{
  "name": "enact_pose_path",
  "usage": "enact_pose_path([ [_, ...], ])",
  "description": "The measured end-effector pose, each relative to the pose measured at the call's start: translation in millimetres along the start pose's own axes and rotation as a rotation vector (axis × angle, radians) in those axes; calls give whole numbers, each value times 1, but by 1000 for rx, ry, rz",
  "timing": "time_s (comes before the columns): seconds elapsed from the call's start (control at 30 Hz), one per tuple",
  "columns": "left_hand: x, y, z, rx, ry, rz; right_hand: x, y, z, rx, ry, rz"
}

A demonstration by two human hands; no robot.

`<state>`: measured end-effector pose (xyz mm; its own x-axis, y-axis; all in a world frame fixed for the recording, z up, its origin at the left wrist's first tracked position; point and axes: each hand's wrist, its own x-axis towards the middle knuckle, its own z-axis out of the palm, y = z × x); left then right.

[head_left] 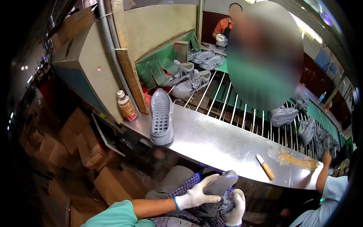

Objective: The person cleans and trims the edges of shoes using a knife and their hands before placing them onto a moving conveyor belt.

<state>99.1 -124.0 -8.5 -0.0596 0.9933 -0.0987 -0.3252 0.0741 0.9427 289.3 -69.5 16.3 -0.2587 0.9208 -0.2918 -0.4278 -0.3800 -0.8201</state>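
Over my lap I hold a grey shoe (219,185) between both hands. White knit gloves cover both of them. My left hand (198,194) grips the shoe from the left, its thumb and fingers spread around it. On the opposite side, my right hand (236,208) is closed against the shoe, with some of its fingers hidden. A loose grey shoe sole (162,117) stands on the metal ledge (211,134), its gridded face showing. Farther right on that ledge lies a knife (265,166) with a wooden handle and a short pale blade.
Behind the ledge runs a rack of metal rods (227,99) carrying several grey shoes (193,84). A bottle (126,106) stands at the ledge's left end. Cardboard boxes (117,185) fill the lower left. A co-worker's arm (325,172) reaches in at right; another person (223,28) stands far back.
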Motion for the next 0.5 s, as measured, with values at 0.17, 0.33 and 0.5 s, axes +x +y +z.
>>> enact_pose_path([
  [0.17,32,35,15,-185,-142,-67,29,32,-136,254,163,288],
  [0.33,71,99,27,-49,-422,-2,41,-34,-62,269,-2,497],
  [0.5,181,157,-84,757,97,290,61,-48,-45,206,51,437],
])
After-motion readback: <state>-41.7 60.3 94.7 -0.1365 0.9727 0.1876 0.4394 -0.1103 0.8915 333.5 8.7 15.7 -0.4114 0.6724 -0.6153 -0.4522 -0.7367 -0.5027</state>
